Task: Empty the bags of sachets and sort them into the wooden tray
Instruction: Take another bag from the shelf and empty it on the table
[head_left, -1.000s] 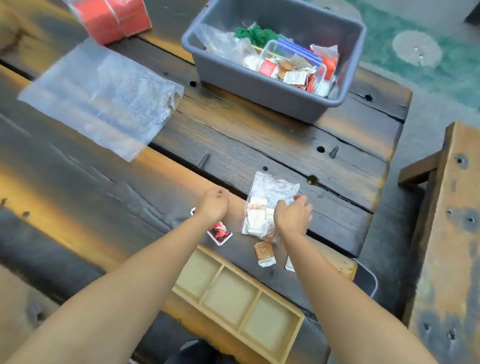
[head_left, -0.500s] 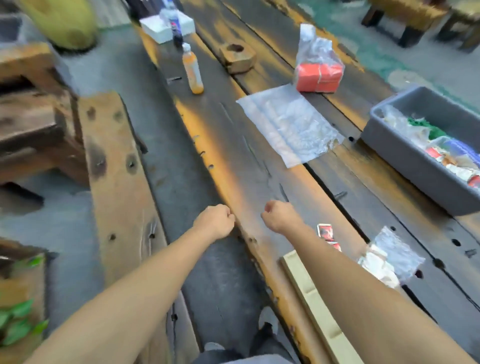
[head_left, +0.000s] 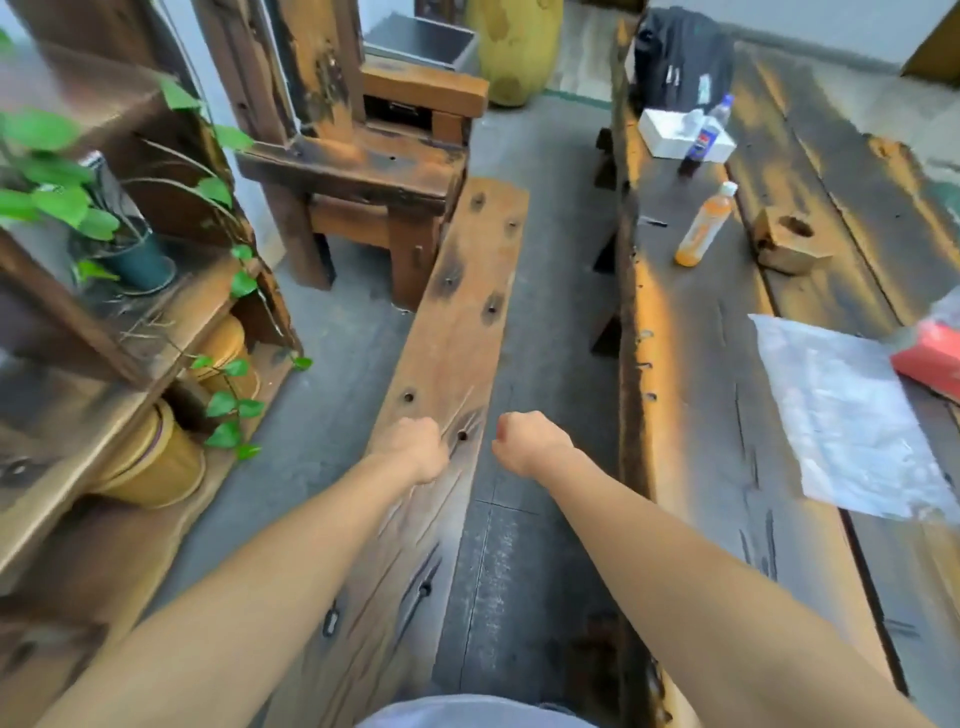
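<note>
My left hand (head_left: 415, 447) is a closed fist above the wooden bench (head_left: 462, 291), with nothing visible in it. My right hand (head_left: 527, 440) is also a closed fist, held over the gap between bench and table, and I see nothing in it. An empty clear plastic bag (head_left: 852, 421) lies flat on the dark wooden table (head_left: 701, 415) to the right. The wooden tray, the sachets and the grey bin are out of view.
A red packet in plastic (head_left: 930, 358) sits at the right edge. An orange drink bottle (head_left: 704, 226), a wooden block (head_left: 787, 241), a blue-labelled bottle (head_left: 704, 136) and a white box (head_left: 670, 132) stand farther along the table. Shelves with a plant (head_left: 78, 208) and pots are on the left.
My view has swung far left, away from the tray, sachets and bin. Both hands let go of the sachet bag and now hang as fists over the bench.
</note>
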